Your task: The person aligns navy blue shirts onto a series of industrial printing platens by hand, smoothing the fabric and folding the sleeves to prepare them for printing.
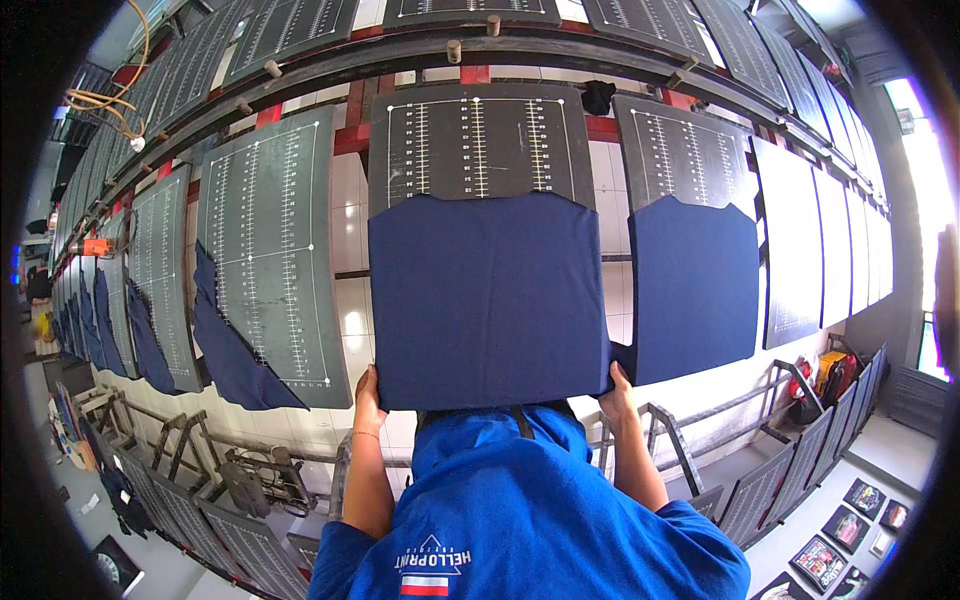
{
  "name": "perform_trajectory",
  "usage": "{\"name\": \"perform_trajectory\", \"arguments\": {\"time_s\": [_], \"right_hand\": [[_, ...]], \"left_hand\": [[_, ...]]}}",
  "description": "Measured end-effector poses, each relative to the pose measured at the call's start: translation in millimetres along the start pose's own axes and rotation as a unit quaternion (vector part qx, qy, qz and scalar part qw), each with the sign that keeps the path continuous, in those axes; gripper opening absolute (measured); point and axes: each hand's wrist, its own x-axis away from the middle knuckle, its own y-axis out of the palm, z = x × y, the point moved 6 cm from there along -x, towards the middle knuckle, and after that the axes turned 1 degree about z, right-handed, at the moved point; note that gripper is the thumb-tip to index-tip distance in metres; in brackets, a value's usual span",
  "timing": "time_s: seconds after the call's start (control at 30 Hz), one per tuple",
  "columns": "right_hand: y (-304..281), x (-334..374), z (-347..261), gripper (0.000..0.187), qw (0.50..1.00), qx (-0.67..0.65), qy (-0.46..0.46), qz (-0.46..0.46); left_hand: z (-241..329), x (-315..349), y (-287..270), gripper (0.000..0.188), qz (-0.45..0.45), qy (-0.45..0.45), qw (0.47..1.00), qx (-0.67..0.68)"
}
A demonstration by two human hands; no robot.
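Observation:
A navy cut shirt panel point(485, 300) lies flat and smooth over the lower part of the grey marked printing board point(500, 130) before me. Its shaped neck and shoulder edge points away from me. At the panel's lower left corner, my left hand point(369, 400) is closed on the edge, thumb showing and the other fingers mostly hidden underneath. My right hand point(618, 396) grips the lower right corner in the same way. A bit of navy cloth sticks out just above it. Another navy panel point(697, 290) covers the neighbouring board point(680, 150) on the right.
To the left, navy pieces point(235, 345) hang diagonally across the lower parts of marked boards point(265, 220). Pale glossy boards point(790, 240) continue the row at right. A dark rail point(570, 52) runs behind. Metal frames point(665, 440) and more boards stand behind me, near bags point(828, 378).

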Motion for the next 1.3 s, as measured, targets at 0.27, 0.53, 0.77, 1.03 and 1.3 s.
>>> {"name": "perform_trajectory", "arguments": {"time_s": [0.27,0.53,0.77,1.03,1.3], "right_hand": [[-15,2,8,0.034,0.999,0.036,-0.008,-0.023],[73,29,-56,0.038,0.765,0.572,-0.266,0.129],[334,3,-38,0.071,0.293,0.786,-0.481,-0.254],[331,62,46,0.075,0.241,0.775,-0.42,-0.406],[419,28,29,0.076,0.312,0.748,-0.537,-0.232]], "left_hand": [[7,4,7,0.043,-0.016,0.026,0.999,0.031],[6,9,5,0.042,-0.013,0.025,0.999,0.038],[4,7,-3,0.041,-0.027,0.069,0.993,-0.087],[-68,52,-106,0.043,0.171,0.04,0.949,-0.26],[-169,134,-140,0.05,0.194,-0.097,0.953,-0.212]]}}
